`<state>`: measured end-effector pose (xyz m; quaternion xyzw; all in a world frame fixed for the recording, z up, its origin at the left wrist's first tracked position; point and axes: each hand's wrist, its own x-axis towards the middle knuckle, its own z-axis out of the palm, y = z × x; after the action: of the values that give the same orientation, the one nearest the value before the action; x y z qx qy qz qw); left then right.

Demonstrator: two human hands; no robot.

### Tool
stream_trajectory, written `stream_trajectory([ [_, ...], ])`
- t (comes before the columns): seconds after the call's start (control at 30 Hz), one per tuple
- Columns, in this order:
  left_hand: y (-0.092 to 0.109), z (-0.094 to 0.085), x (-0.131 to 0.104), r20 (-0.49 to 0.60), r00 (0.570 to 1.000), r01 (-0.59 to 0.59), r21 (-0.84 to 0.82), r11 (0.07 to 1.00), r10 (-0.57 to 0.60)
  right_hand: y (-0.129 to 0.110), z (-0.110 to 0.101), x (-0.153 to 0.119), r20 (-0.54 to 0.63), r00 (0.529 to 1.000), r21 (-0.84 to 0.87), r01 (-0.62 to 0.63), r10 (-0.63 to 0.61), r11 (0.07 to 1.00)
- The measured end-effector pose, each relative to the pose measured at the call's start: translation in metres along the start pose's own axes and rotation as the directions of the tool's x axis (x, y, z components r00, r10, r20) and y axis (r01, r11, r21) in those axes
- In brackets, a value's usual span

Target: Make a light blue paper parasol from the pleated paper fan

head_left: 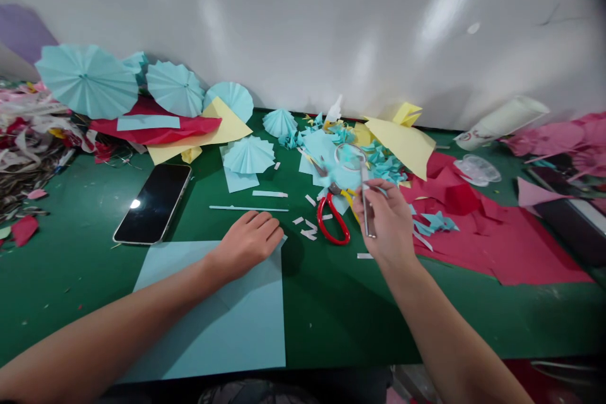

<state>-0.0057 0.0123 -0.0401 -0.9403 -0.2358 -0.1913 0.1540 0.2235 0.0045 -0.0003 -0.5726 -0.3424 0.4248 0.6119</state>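
Note:
My left hand [250, 240] rests on the upper right corner of a light blue paper sheet [237, 322], its fingers curled together. The fingertips are hidden, so I cannot see what is under them. My right hand [391, 221] is raised over the table and closed around a slim silver tool [366, 208], held upright; its kind is unclear. Just left of that hand lie red-handled scissors [334, 221]. Small pale paper strips [308, 227] lie scattered between the hands. Beyond my left hand there is a thin blue stick [249, 208].
A phone [154, 205] lies at left. Pleated blue paper fans [88, 82] stand against the wall. Blue paper scraps [383, 161] and a glue bottle [334, 110] are at the back. Red paper [511, 252] covers the right side, near a white cup [504, 120].

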Motion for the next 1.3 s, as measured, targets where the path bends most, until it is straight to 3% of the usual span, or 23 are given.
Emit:
stream_trajectory([
  [0.07, 0.0, 0.0, 0.0, 0.002, 1.0, 0.002, 0.005, 1.0, -0.002, 0.001, 0.002, 0.002, -0.012, 0.996, 0.205, -0.085, 0.09, 0.975],
  [0.13, 0.0, 0.0, 0.0, -0.005, 1.0, 0.005, 0.012, 1.0, -0.005, 0.003, 0.005, 0.0, 0.059, 0.98, 0.272, -0.197, 0.188, 0.942],
  [0.33, 0.0, 0.0, 0.0, -0.021, 0.999, 0.037, 0.018, 0.999, -0.037, 0.005, 0.016, -0.012, 0.233, 0.911, 0.305, -0.4, 0.34, 0.864],
  [0.47, 0.0, 0.001, -0.002, -0.028, 0.996, 0.086, 0.028, 0.996, -0.085, 0.005, 0.015, -0.015, 0.319, 0.885, 0.213, -0.416, 0.339, 0.884],
  [0.57, -0.001, 0.002, -0.002, -0.027, 0.994, 0.109, 0.024, 0.994, -0.109, 0.004, 0.014, -0.02, 0.399, 0.867, 0.014, -0.331, 0.298, 0.944],
  [0.67, -0.001, 0.003, -0.002, 0.0, 0.994, 0.106, 0.028, 0.994, -0.106, 0.004, 0.012, -0.023, 0.439, 0.856, -0.265, -0.168, 0.274, 0.949],
  [0.73, 0.0, 0.003, -0.003, 0.023, 0.994, 0.104, 0.028, 0.994, -0.104, 0.005, 0.01, -0.023, 0.46, 0.855, -0.456, -0.004, 0.239, 0.89],
  [0.87, 0.0, 0.003, -0.003, 0.05, 0.992, 0.117, 0.016, 0.993, -0.118, 0.003, 0.005, -0.019, 0.499, 0.856, -0.7, 0.308, 0.133, 0.644],
  [1.0, -0.002, 0.004, -0.005, 0.055, 0.99, 0.127, -0.005, 0.992, -0.127, -0.004, 0.005, -0.018, 0.53, 0.843, -0.748, 0.411, 0.095, 0.521],
  [1.17, -0.016, 0.004, -0.006, 0.076, 0.997, 0.031, -0.045, 0.999, -0.027, -0.01, 0.004, -0.02, 0.542, 0.821, -0.768, 0.395, 0.182, 0.505],
  [1.3, -0.026, 0.008, -0.008, 0.056, 0.998, 0.011, -0.189, 0.982, -0.001, -0.006, 0.001, -0.02, 0.634, 0.748, -0.722, 0.479, 0.198, 0.5],
])
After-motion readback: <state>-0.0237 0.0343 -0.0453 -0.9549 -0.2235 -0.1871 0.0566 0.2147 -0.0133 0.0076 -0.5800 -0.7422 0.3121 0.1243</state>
